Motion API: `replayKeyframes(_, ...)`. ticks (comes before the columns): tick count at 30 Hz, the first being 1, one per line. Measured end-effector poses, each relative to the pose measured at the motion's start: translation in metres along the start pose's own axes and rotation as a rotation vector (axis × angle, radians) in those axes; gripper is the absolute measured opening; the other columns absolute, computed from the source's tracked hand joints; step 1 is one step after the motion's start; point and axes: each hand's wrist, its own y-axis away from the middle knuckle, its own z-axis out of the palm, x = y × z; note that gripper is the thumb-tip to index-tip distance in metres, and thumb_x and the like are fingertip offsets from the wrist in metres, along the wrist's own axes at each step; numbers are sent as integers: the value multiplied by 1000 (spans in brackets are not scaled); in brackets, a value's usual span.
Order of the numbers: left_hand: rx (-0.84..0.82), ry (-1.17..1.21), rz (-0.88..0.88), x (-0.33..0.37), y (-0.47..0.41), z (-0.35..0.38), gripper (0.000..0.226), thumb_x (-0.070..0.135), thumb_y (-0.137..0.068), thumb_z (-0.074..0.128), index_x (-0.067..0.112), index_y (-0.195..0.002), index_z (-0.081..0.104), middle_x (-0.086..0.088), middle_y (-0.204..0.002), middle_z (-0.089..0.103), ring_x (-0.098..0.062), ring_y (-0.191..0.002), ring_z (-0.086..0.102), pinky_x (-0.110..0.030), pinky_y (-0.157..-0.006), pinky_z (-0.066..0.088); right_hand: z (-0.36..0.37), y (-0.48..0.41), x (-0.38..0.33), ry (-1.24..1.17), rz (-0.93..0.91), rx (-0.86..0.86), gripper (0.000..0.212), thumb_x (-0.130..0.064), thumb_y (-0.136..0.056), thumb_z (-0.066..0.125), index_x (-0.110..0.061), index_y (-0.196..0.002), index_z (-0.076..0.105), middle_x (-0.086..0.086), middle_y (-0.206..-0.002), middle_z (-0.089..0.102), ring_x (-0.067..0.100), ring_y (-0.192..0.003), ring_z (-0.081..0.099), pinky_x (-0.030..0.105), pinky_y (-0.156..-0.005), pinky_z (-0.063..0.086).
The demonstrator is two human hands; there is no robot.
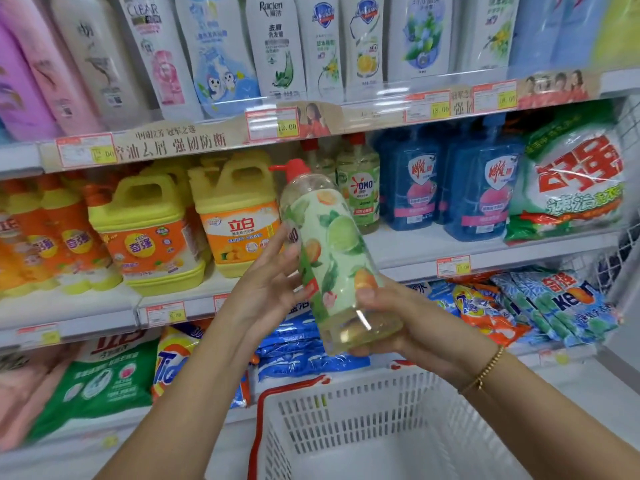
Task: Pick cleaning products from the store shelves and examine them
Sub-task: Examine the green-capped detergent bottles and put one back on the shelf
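Observation:
A clear pump bottle (332, 258) with a red pump top and a green label of limes and oranges is held up in front of the middle shelf, tilted a little to the left. My right hand (398, 320) grips its base, thumb across the front and fingers curled underneath. My left hand (266, 282) touches the bottle's left side with straight fingers. Two more bottles of the same kind (360, 188) stand on the shelf behind it.
Yellow and orange dish-soap jugs (239, 216) fill the shelf to the left. Blue bottles (481, 192) and a green detergent bag (571, 181) stand to the right. Shampoo bottles line the top shelf (277, 46). Powder bags lie below. A white basket (363, 424) sits under my hands.

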Motion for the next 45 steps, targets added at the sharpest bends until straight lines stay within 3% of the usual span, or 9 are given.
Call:
replayKeyframes(3,-1,131,-80,-1,-2,-4,104,36,-36,97,10,-128,55,-15,-103,70,-26,-87,70,-41,-74,60,-6,9,0,-323,125,-77,66,-46,-45,89,-15,-101,74,10,-100,71,26,-83,70,36,-54,59)
replayKeyframes(8,-13,290,-295,-23,-7,18,97,42,-46,93,9,-128,53,-14,-124,59,-27,-116,58,-46,-101,45,-15,38,-2,-580,209,-202,91,-58,-48,84,-10,-123,63,18,-133,55,40,-101,64,46,-78,57)
replayKeyframes(13,-29,279,-429,-43,-14,59,64,52,-73,61,10,-121,63,-15,-124,64,-28,-113,61,-54,-88,51,-41,68,-1,-569,221,-199,105,-63,-52,80,-14,-138,47,18,-134,46,36,-88,65,34,-54,59)
replayKeyframes(18,-80,162,-370,-63,-30,93,73,42,-55,87,10,-118,67,-16,-121,66,-31,-105,67,-53,-81,56,-86,103,5,-611,289,-123,82,-60,-67,71,-8,-128,58,26,-129,55,47,-100,62,46,-65,60)
replayKeyframes(24,-197,-324,-143,-84,-64,153,75,23,-51,86,15,-121,60,-6,-106,73,-23,-93,70,-36,-76,57,-160,126,2,-309,293,388,32,-33,-81,60,-11,-100,72,14,-106,68,29,-89,69,44,-77,58)
replayKeyframes(30,-233,-668,82,-159,-70,217,75,14,-48,94,23,-115,60,10,-99,72,0,-88,68,-19,-76,53,-241,144,39,-214,194,646,23,-15,-86,60,-11,-107,67,8,-108,68,18,-96,63,40,-80,54)
replayKeyframes(33,-315,-743,70,-201,-83,233,86,20,-44,94,26,-120,56,11,-108,68,1,-98,65,-21,-88,51,-271,153,63,179,335,788,17,-14,-93,54,-7,-103,66,8,-102,67,18,-85,60,27,-78,48)
replayKeyframes(38,-405,-854,-13,-275,-90,240,86,13,-49,94,44,-115,48,25,-109,60,10,-99,57,-5,-84,41,-315,156,112,1155,624,618,31,-17,-93,52,-13,-122,61,5,-125,60,22,-117,53,23,-92,39)
replayKeyframes(45,-326,-1013,-253,-368,-97,222,85,16,-57,90,28,-129,44,10,-116,55,-12,-108,52,-21,-85,40,-330,161,161,1230,777,527,28,-10,-87,52,-3,-110,67,14,-110,66,26,-106,60,34,-88,50)
